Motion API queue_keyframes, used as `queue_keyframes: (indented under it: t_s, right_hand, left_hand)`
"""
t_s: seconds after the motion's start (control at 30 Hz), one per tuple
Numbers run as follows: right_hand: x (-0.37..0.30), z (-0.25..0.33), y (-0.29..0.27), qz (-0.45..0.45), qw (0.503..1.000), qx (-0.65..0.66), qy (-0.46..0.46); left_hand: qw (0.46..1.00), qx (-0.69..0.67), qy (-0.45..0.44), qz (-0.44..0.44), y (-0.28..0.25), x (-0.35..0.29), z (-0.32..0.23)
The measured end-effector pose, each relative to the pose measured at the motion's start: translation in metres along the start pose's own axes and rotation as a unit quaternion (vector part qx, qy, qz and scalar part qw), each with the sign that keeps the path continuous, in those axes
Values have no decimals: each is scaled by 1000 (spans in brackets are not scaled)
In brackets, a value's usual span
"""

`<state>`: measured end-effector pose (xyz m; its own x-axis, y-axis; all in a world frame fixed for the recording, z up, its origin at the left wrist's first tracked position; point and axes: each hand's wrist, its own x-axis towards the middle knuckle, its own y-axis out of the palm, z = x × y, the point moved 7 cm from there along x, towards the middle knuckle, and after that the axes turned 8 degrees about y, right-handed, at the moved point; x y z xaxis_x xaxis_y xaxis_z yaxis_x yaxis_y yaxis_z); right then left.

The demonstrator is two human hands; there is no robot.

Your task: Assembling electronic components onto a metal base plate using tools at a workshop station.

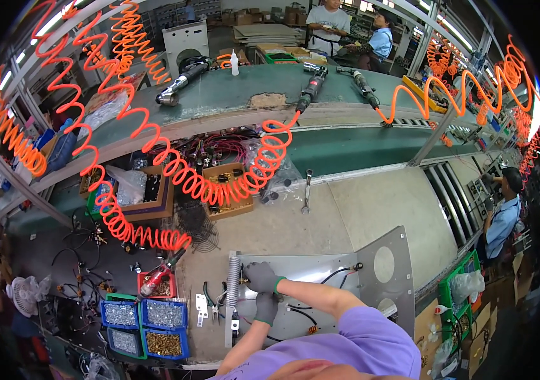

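Note:
A grey sheet-metal panel [327, 310] lies on the bench before me, with upturned sides and a round hole in its right flange. My right hand [261, 277], in a grey glove, is curled at the panel's left side; whatever it grips is hidden. Just below it, my gloved left hand [266, 308] sits over the panel, its fingers covered by my right wrist. Beside both hands a ribbed grey hose [234, 282] runs along the left edge. Black cables [333, 273] lie in the panel. Pliers [215, 305] rest on the bench to its left.
Blue bins of screws [166, 315] stand at the lower left, near a red air screwdriver [161, 273] on an orange coiled hose [213, 190]. A wrench [308, 191] lies beyond the panel. Power tools [311, 88] rest on the raised shelf. A co-worker [504, 212] stands at right.

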<state>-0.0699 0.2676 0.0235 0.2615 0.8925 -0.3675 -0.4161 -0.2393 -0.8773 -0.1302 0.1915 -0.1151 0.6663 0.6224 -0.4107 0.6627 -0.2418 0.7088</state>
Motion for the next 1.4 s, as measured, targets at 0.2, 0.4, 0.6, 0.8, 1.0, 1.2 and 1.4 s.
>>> queue_keyframes:
  t_s: [0.2, 0.4, 0.6, 0.8, 1.0, 1.2, 1.4]
  right_hand:
    - [-20, 6, -31, 71, 997, 9, 3]
    - [-3, -14, -14, 73, 994, 57, 58]
    - [9, -15, -3, 133, 982, 124, 53]
    - [-1, 5, -15, 90, 995, -8, 50]
    - [0, -12, -7, 103, 992, 60, 42]
    - [-2, 4, -12, 74, 997, -21, 21]
    - [5, -7, -6, 101, 993, 50, 26]
  left_hand:
    - [997, 61, 46, 2, -3, 3, -4]
    - [999, 46, 5, -3, 35, -16, -27]
    - [999, 48, 1, 6, 45, -22, -35]
    - [999, 26, 0, -36, 9, -9, -13]
    - [998, 56, 2, -16, 40, -16, -29]
    - [963, 215, 150, 67, 3, 4, -17]
    - [999, 33, 3, -19, 41, -19, -33]
